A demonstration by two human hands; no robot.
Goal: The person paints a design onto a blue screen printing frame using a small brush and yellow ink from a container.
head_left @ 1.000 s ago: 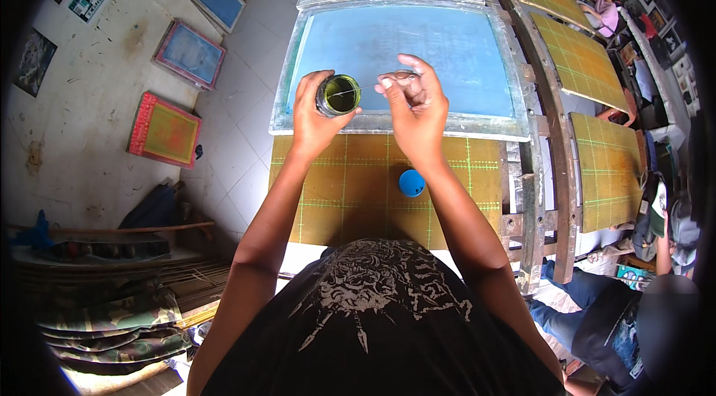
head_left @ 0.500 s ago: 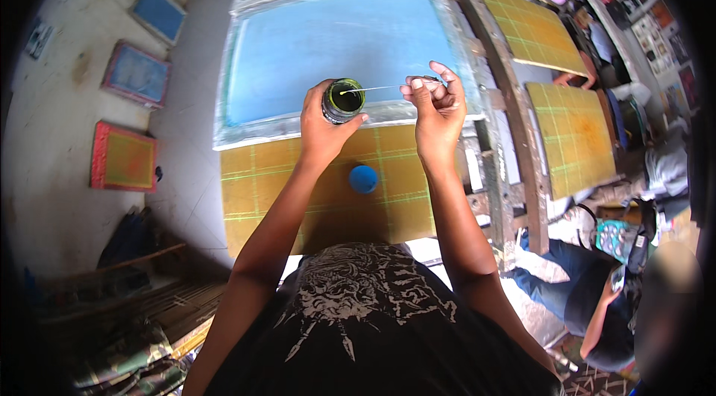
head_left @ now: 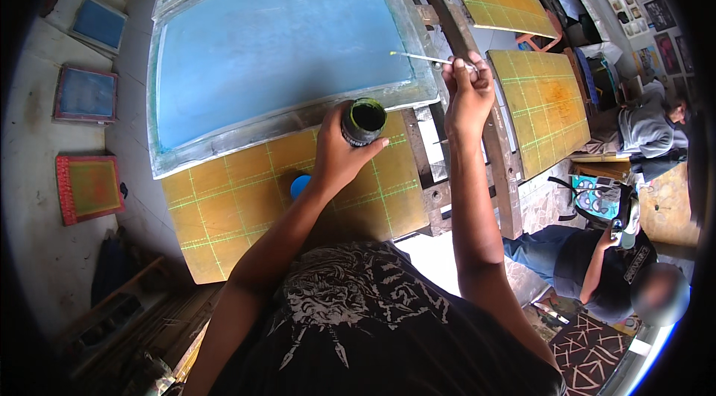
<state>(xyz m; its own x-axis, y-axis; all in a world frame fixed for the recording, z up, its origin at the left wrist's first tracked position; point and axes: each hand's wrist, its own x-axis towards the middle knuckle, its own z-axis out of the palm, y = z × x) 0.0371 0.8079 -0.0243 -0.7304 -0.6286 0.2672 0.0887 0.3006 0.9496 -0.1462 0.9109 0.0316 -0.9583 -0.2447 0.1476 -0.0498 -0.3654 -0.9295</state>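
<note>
Left hand (head_left: 339, 161) wraps tight round small dark jar (head_left: 363, 121), mouth up. Right hand (head_left: 466, 94) pinches thin brush (head_left: 421, 58), tip over blue screen (head_left: 280, 45) edge, right of jar. Keep jar level, move brush slow, drip nothing. Blue lid (head_left: 300, 186) sits below jar hand.

Screen-printing workshop: framed mesh screens (head_left: 283, 45), gridded print tables (head_left: 298, 187).

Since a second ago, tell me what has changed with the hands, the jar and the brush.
The right hand has drawn away to the right of the jar and now holds the thin brush with its tip over the blue screen; earlier it sat close beside the jar's mouth. The left hand still grips the open jar, and the blue lid still lies on the yellow gridded board.
</note>
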